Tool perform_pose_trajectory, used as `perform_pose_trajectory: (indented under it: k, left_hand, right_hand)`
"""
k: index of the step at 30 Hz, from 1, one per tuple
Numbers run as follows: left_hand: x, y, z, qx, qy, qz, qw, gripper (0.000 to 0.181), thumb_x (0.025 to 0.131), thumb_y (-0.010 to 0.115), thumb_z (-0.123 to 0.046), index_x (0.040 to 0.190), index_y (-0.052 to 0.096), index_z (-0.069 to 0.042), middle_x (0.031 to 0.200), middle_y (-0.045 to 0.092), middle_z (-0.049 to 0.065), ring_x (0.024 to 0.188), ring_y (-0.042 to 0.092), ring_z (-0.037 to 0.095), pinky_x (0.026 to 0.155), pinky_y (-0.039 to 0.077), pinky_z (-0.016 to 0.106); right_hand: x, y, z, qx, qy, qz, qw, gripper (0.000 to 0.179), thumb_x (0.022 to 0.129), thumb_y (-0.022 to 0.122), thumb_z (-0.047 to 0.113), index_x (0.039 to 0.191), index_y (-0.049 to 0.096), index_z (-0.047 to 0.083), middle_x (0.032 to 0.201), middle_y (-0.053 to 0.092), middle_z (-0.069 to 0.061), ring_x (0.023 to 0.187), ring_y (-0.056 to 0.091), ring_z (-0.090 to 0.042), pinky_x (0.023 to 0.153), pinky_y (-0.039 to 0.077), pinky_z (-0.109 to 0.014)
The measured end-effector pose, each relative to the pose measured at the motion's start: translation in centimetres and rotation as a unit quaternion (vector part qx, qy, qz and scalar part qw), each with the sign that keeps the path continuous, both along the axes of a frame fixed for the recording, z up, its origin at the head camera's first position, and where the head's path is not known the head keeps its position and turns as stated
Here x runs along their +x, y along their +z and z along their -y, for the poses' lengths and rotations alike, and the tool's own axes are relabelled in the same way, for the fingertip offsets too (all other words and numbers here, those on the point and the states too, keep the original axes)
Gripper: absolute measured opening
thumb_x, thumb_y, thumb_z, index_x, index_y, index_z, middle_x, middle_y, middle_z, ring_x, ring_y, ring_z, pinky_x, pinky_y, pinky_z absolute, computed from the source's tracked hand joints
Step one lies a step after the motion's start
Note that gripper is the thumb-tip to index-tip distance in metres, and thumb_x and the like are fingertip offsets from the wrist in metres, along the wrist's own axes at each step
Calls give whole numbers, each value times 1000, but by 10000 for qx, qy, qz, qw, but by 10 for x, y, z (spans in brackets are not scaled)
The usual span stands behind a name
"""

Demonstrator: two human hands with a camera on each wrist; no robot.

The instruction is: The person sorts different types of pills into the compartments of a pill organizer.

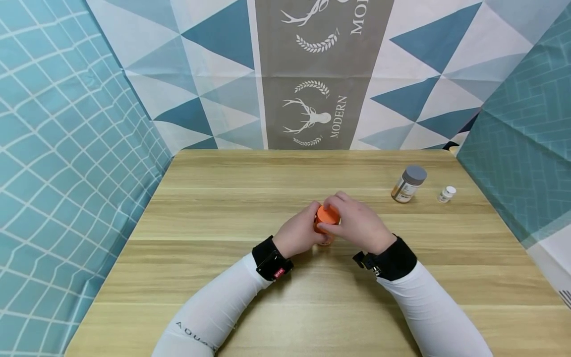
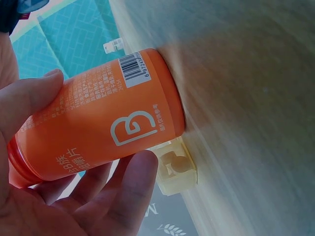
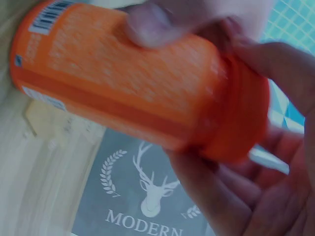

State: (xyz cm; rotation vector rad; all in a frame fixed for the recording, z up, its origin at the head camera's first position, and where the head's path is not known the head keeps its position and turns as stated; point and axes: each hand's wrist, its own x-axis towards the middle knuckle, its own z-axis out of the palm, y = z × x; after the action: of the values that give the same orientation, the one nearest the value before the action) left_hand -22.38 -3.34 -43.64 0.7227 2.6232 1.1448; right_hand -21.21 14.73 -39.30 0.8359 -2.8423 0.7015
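An orange bottle [image 2: 98,118] with printed white text and a barcode is held between both hands over the wooden table. My left hand [image 1: 298,230] grips its body, thumb on one side and fingers on the other. On the orange cap [image 1: 328,214], my right hand [image 1: 361,223] has its thumb and fingers curled round the rim. In the right wrist view the cap [image 3: 241,113] sits on the bottle, slightly blurred. Whether the cap is loose cannot be told. The bottle's base is close to the tabletop, mostly hidden by the hands in the head view.
A brown bottle with a grey lid [image 1: 409,183] stands at the right of the wooden table [image 1: 214,198], beside a small white bottle [image 1: 446,194]. A pale yellow object [image 2: 177,169] shows behind the orange bottle in the left wrist view. Patterned cloths [image 1: 308,74] hang around the table.
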Motion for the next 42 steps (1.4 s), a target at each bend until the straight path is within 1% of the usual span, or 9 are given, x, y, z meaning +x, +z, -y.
perform_pose_trajectory:
  k: [3, 6, 8, 11, 14, 16, 27, 34, 42]
  left_hand:
    - [0, 1, 0, -6, -9, 44, 10000, 49, 79, 84, -19, 112, 47, -16, 96, 60, -6, 81, 56, 12, 73, 48, 26]
    - [0, 1, 1, -15, -11, 24, 10000, 49, 79, 83, -18, 113, 47, -16, 99, 60, -6, 84, 58, 11, 76, 49, 26]
    - [0, 1, 1, -17, -16, -11, 10000, 49, 80, 82, -18, 115, 47, -16, 101, 59, -6, 86, 58, 11, 78, 49, 26]
    - [1, 1, 1, 21, -39, -66, 10000, 58, 80, 83, -19, 124, 45, -15, 105, 59, -6, 90, 59, 10, 81, 49, 27]
    - [1, 1, 0, 54, -6, -37, 10000, 71, 79, 84, -21, 136, 42, -15, 109, 59, -6, 93, 59, 9, 84, 48, 27]
    - [2, 1, -1, 51, 28, -27, 10000, 75, 78, 85, -22, 139, 41, -14, 111, 59, -5, 95, 60, 9, 85, 49, 27]
    - [4, 3, -3, -47, 147, 108, 9998, 65, 79, 86, -24, 129, 45, -15, 112, 60, -4, 94, 60, 9, 84, 49, 28]
    - [3, 2, -3, -4, 76, 94, 9999, 52, 79, 84, -20, 116, 48, -15, 105, 60, -4, 88, 58, 11, 80, 49, 27]
    - [2, 1, -3, 4, 56, 98, 9999, 49, 79, 84, -19, 110, 47, -17, 99, 60, -6, 84, 56, 11, 77, 48, 26]
  right_hand:
    - [0, -2, 5, -13, -322, 215, 9992, 46, 86, 75, 44, 113, 60, 11, 99, 56, -1, 74, 53, -15, 64, 46, -29]
    - [-1, -2, 5, -40, -339, 506, 9981, 63, 86, 73, 49, 131, 54, 9, 115, 60, -5, 82, 57, -17, 69, 49, -31]
    - [-2, 0, 2, -133, -141, 719, 9972, 71, 87, 72, 49, 142, 47, 11, 130, 56, -7, 95, 59, -18, 79, 51, -34]
    - [-3, 4, -7, -401, 465, 971, 9934, 68, 92, 70, 35, 149, 41, 13, 147, 45, -8, 121, 54, -21, 99, 47, -40]
    - [-4, 7, -17, -544, 986, 1065, 9879, 59, 93, 65, 18, 148, 45, 12, 151, 42, -7, 135, 44, -24, 108, 39, -44]
    - [-5, 7, -22, -538, 1101, 1054, 9868, 57, 91, 63, 14, 146, 48, 13, 149, 45, -7, 136, 43, -25, 109, 38, -45]
    - [-13, 1, -28, -545, 864, 1063, 9891, 51, 86, 66, 14, 137, 60, 14, 121, 54, -1, 99, 58, -16, 86, 53, -42]
    - [-14, -1, -20, -543, 454, 1171, 9906, 40, 83, 72, 21, 119, 59, 10, 111, 57, 0, 94, 57, -15, 82, 52, -33]
    - [-13, -8, -9, -542, -397, 1141, 9912, 39, 84, 72, 45, 91, 51, 14, 77, 53, -2, 62, 50, -17, 56, 43, -31]
